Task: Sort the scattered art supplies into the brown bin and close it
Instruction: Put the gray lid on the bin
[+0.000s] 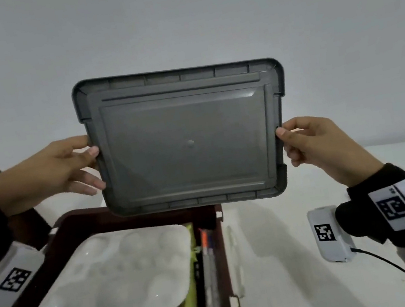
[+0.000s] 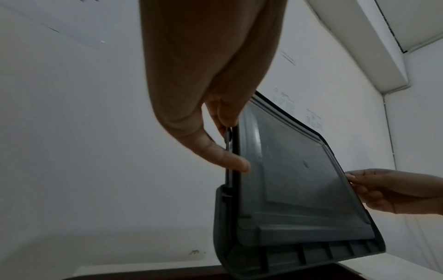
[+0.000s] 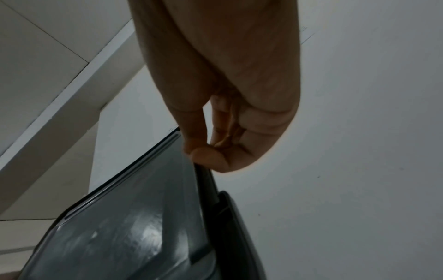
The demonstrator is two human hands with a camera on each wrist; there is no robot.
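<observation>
Head view: grey lid (image 1: 185,140) held upright above the brown bin (image 1: 136,212) at the counter's near left, left hand (image 1: 46,174) and right hand (image 1: 320,141) fingers clamped on its side edges. Palette (image 1: 117,274) and pens (image 1: 209,272) inside. Advice: tilt flat, align corners, press evenly.

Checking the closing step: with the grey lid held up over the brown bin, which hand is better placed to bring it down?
Neither alone. The left hand and right hand each pinch one side edge of the lid, upright above the bin. The left is slightly nearer, being over the bin itself.
</observation>
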